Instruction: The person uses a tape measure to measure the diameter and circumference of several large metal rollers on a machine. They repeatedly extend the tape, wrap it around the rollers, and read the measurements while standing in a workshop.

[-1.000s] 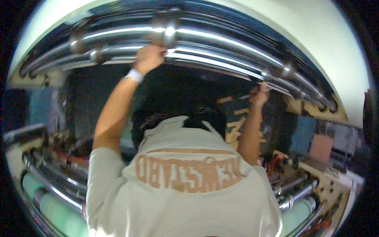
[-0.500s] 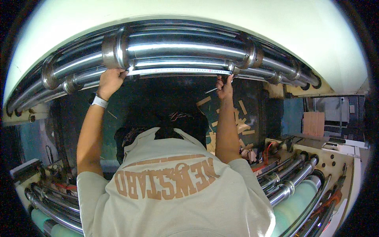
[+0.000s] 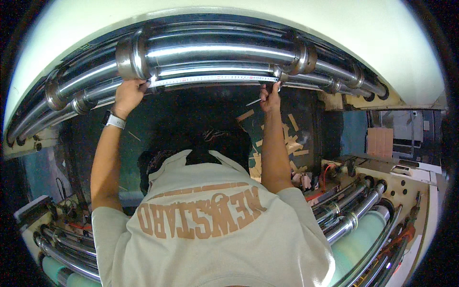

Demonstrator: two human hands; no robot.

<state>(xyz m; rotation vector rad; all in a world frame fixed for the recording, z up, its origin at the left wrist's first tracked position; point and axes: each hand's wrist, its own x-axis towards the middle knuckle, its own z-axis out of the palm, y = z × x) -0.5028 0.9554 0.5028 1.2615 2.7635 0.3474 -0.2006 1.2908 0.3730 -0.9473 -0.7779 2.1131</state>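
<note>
A white tape measure [image 3: 215, 79] is stretched across the front of the shiny metal rollers [image 3: 220, 51]. My left hand [image 3: 129, 97] pinches its left end, just below a brown-rimmed collar [image 3: 131, 55] on the upper roller. At the other end my right hand [image 3: 271, 98] is closed on the tape near a smaller collar [image 3: 279, 71]. A thin pale stick-like thing [image 3: 253, 102] pokes out leftward from my right hand; its kind is not clear. The tape's case, if there, is hidden by the fingers.
Pale cardboard scraps [image 3: 289, 143] lie on the dark floor beneath my right forearm. Behind on the right are more metal rollers [image 3: 358, 217] and a green roller [image 3: 361, 244]. A cream machine cover [image 3: 229, 10] arches over the far side. Brown boards [image 3: 380, 142] stand at the right.
The tape and both hands appear slightly higher and further left, with the whole view shifted a little. Both hands keep their hold on the tape.
</note>
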